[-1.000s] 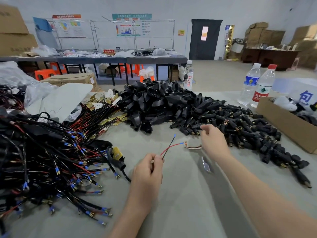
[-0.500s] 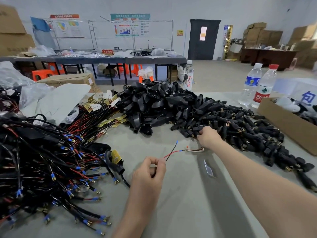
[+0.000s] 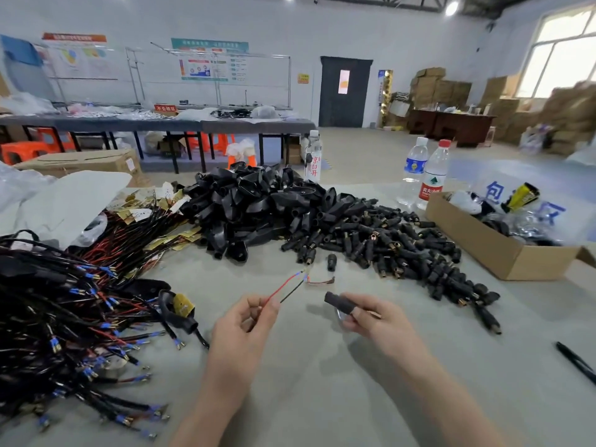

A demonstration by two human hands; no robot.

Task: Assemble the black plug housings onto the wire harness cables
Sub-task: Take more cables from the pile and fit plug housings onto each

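Note:
My left hand (image 3: pixel 248 321) pinches a harness cable (image 3: pixel 287 287) whose red and black wires stick up and to the right, ending in blue-sleeved terminals. My right hand (image 3: pixel 371 317) holds one small black plug housing (image 3: pixel 338 303) between thumb and fingers, its open end pointing left toward the wire ends, a short gap apart. A large heap of small black plug housings (image 3: pixel 387 246) lies behind my right hand. A pile of bigger black covers (image 3: pixel 254 204) sits behind the middle. A tangle of harness cables (image 3: pixel 64 317) fills the left.
A cardboard box (image 3: pixel 496 250) with odds and ends stands at the right, two water bottles (image 3: pixel 425 172) behind it. A loose plug (image 3: pixel 331 262) and a thin copper wire piece (image 3: pixel 321 281) lie on the grey table (image 3: pixel 322 382). A black pen (image 3: pixel 577 362) lies at the right edge.
My right hand has come back from the plug heap toward me with one black housing in it. My left hand still holds the cable, wires now pointing at the housing.

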